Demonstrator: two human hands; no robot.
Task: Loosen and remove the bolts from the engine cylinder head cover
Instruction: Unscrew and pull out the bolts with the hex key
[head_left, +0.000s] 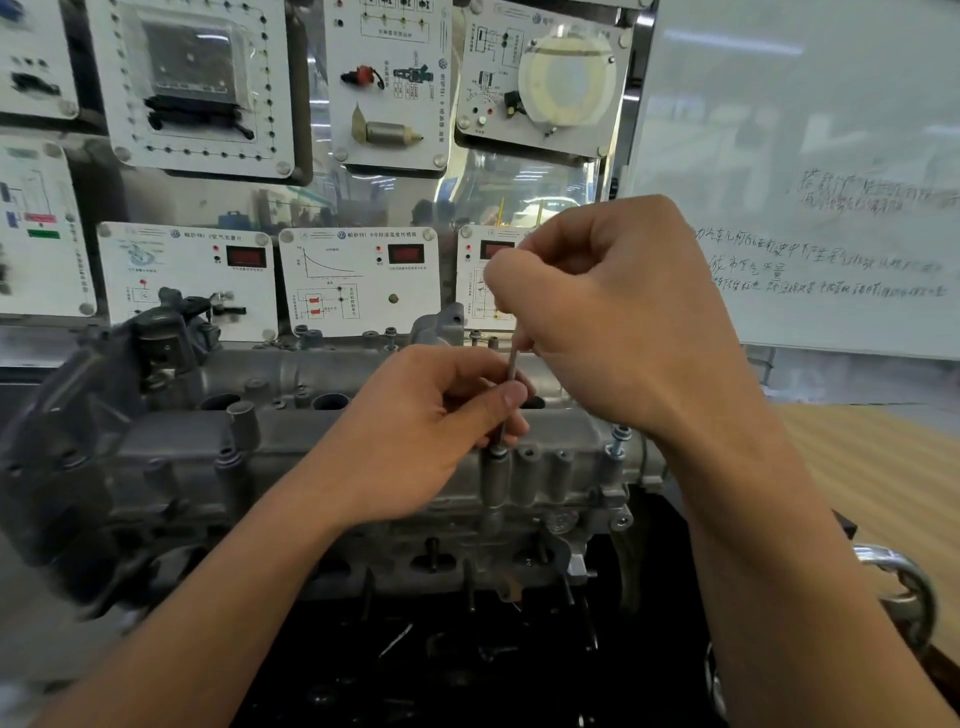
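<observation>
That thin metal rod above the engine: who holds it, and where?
Both hands hold the rod: the right hand grips its upper end, the left hand pinches it lower down, just above the engine cover.

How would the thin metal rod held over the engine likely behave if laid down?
The thin metal rod looks straight between the left hand and right hand, so probably stiff. Being slim and round, it would likely roll. Held by a mere pinch below, it is likely light.

Cast-metal cylinder head cover (171, 462), matt grey and rough-grained; slim metal rod (511, 364), smooth and dull; polished chrome ring (904, 587), mirror-bright; glossy whiteboard (805, 104); smooth white plastic display panels (358, 291); pale wood-grain tabletop (872, 457).
</observation>
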